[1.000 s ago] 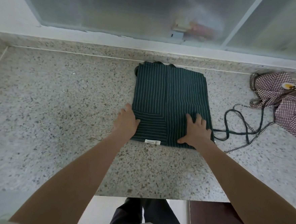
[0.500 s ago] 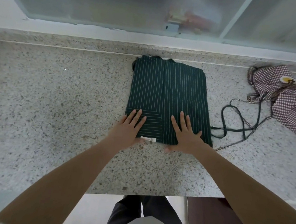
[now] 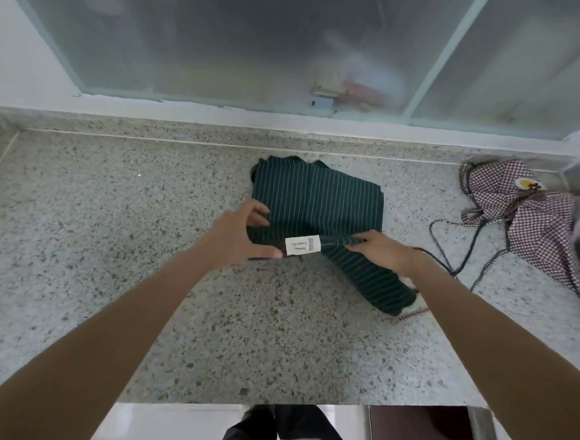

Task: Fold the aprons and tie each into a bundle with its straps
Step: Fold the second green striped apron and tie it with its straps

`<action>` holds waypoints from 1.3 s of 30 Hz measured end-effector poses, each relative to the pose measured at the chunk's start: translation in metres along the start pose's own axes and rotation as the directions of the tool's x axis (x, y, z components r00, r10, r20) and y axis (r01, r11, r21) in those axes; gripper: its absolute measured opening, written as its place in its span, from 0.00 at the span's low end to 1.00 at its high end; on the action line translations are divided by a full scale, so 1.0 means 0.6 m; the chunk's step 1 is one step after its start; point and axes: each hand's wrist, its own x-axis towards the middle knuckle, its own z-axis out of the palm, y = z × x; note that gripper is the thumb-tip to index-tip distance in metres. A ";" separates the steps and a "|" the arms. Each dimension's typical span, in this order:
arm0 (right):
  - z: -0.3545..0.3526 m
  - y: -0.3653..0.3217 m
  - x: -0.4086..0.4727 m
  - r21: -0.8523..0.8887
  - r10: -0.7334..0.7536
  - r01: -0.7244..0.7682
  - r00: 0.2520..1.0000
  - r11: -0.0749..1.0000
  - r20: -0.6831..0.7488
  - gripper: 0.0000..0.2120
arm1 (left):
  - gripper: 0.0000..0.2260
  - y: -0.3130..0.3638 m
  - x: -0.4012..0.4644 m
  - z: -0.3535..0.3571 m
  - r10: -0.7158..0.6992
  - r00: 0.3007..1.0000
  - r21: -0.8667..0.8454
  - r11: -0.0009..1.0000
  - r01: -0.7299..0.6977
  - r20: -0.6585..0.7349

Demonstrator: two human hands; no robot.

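On the speckled grey granite counter (image 3: 108, 241), I am watching the dark green white-striped folded apron (image 3: 317, 197) lying mid-counter, its long axis running away from me toward the frosted window (image 3: 226, 36). Its near edge is being lifted and turned back, the white label (image 3: 302, 245) facing up. My left hand (image 3: 237, 236) is pinching the left corner, my right hand (image 3: 380, 252) gripping the right. A maroon checked apron (image 3: 535, 220) is lying far right.
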 end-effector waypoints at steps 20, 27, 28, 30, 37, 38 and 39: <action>-0.099 0.010 -0.009 -0.289 -0.020 -0.019 0.991 0.957 -0.133 0.12 | 0.08 0.053 0.060 -0.028 -0.080 0.895 -0.199 0.980 -0.010 -0.438; -0.130 0.004 0.029 -0.132 -0.020 -0.035 0.921 0.991 -0.389 0.14 | 0.12 0.030 0.089 -0.015 -0.185 0.860 -0.082 0.983 0.166 -0.476; -0.131 0.002 0.038 -0.083 -0.021 -0.015 0.908 0.996 -0.419 0.14 | 0.13 0.022 0.095 -0.013 -0.220 0.851 -0.085 0.975 0.204 -0.477; -0.133 0.000 0.063 0.087 0.010 0.036 0.882 0.996 -0.471 0.11 | 0.13 0.002 0.110 -0.011 -0.302 0.820 -0.101 0.951 0.291 -0.485; -0.110 0.007 0.138 0.318 0.057 0.125 0.861 0.940 -0.505 0.13 | 0.14 -0.058 0.146 0.000 -0.496 0.713 -0.245 0.867 0.434 -0.495; -0.104 0.004 0.146 0.276 0.034 0.128 0.856 0.953 -0.515 0.12 | 0.14 -0.063 0.152 0.001 -0.507 0.704 -0.267 0.861 0.432 -0.497; -0.099 0.006 0.158 0.244 0.028 0.118 0.853 0.962 -0.522 0.12 | 0.15 -0.065 0.159 0.001 -0.515 0.706 -0.286 0.857 0.429 -0.486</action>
